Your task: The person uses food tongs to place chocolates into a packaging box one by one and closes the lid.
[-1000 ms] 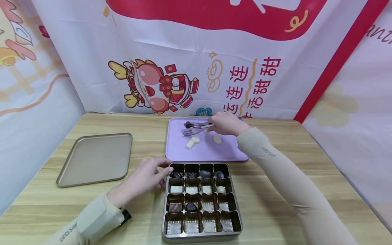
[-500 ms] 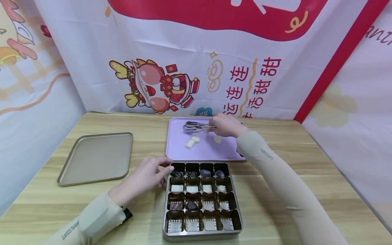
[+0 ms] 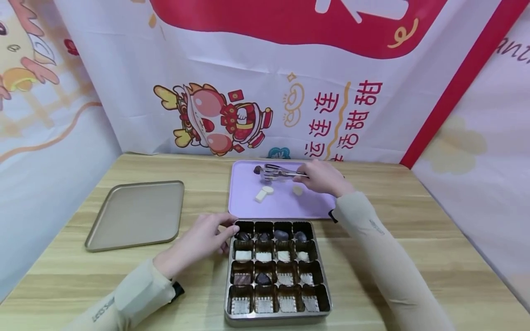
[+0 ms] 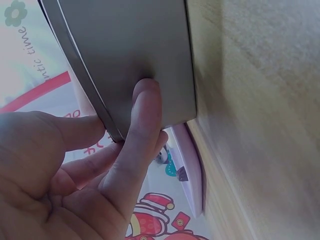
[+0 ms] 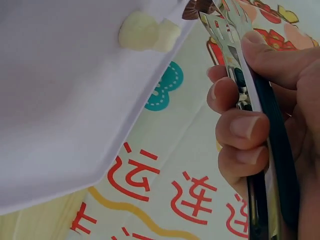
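Note:
My right hand (image 3: 320, 177) grips metal serving tongs (image 3: 285, 172) with slotted heads, held low over a lilac tray (image 3: 248, 212). Their tips are right at a dark chocolate (image 3: 257, 170) near the tray's back left; in the right wrist view this brown chocolate (image 5: 196, 9) borders the slotted heads. White pieces lie nearer on the tray: a bar (image 3: 261, 196), a round one (image 3: 269, 189) touching it, and another round one (image 3: 297, 190). My left hand (image 3: 209, 234) holds the back left corner of a metal chocolate box (image 3: 278, 322), thumb at the rim, a finger against its side (image 4: 145, 100).
Inside the box, dark chocolates (image 3: 281, 235) fill the back row and white ones (image 3: 243, 255) the second. Two dark pieces (image 3: 262, 278) sit at the third row's left. A bronze tray (image 3: 138, 216) lies left on the wooden table (image 3: 372, 294). A printed cloth hangs behind.
The tongs and my right hand have shifted a little to the right, so the dark chocolate shows left of the tips. My left hand stays on the box corner. The head view has shifted slightly.

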A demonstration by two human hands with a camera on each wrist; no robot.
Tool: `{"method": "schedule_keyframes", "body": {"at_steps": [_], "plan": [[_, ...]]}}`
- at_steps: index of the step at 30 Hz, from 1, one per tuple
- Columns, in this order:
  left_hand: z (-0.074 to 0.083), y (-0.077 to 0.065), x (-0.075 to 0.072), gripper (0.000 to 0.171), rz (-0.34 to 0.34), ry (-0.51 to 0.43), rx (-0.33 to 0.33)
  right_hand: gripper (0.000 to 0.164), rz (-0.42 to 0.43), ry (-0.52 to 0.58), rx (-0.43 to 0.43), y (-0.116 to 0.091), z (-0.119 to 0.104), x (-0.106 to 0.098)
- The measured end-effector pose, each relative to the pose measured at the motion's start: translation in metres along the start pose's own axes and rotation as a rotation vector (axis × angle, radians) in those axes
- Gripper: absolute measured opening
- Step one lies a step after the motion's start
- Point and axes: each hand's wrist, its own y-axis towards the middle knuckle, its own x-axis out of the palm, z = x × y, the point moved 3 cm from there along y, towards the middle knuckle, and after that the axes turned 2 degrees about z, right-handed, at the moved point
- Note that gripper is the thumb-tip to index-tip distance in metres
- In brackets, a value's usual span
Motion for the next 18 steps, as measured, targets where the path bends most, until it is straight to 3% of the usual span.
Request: {"method": "schedule_keyframes", "body": {"at_steps": [14, 18], "plan": [[0.000, -0.001, 0.002, 0.026, 0.008, 0.018, 0.013, 0.022, 0.053, -0.026, -0.035, -0.029, 0.009, -0.010], [0.001, -0.001, 0.001, 0.026, 0.015, 0.019, -0.001, 0.020, 0.048, -0.015, -0.005, -0.037, 0.011, -0.018]]}}
